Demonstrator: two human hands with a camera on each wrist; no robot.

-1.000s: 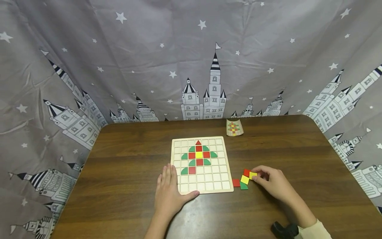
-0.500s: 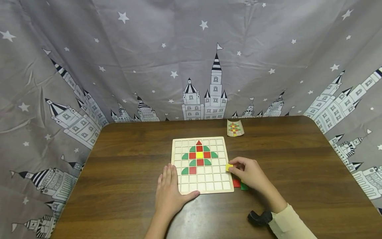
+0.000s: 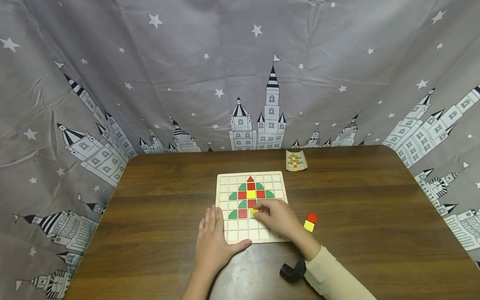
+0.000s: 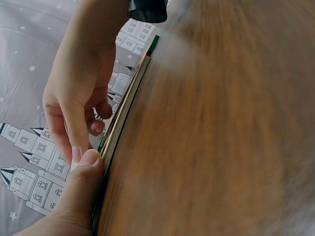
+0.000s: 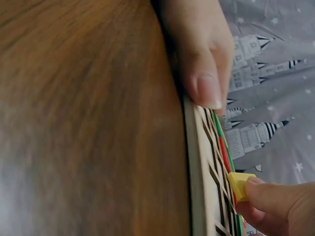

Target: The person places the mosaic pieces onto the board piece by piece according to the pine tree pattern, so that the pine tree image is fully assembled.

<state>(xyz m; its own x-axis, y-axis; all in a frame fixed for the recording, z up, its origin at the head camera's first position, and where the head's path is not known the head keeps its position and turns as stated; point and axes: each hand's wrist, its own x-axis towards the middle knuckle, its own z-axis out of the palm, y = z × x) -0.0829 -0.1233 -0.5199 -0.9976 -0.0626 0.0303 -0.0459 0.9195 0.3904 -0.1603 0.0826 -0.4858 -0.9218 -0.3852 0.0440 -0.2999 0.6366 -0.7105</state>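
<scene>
A pale wooden grid board (image 3: 237, 236) lies on the table, with red squares, green quarter-rounds, a yellow square and a red triangle set in a tree shape. My left hand (image 3: 214, 246) rests at its left and near edges, fingers straight, thumb on the near rim. Over the board, my right hand (image 3: 279, 216) pinches a yellow square tile (image 5: 238, 185) between thumb and fingers. That tile is at the cell just right of a red square (image 3: 242, 213) in the lower row. The right hand hides part of the board's right side.
Right of the board lie a loose red tile (image 3: 312, 218) and a yellow tile (image 3: 309, 226), with a sliver of green beside them. A pattern card (image 3: 296, 161) stands at the table's back. A black wrist device (image 3: 293, 271) hangs by the right sleeve.
My right hand has picked the yellow tile up from the loose pieces and carried it left onto the board. The left hand has stayed in place.
</scene>
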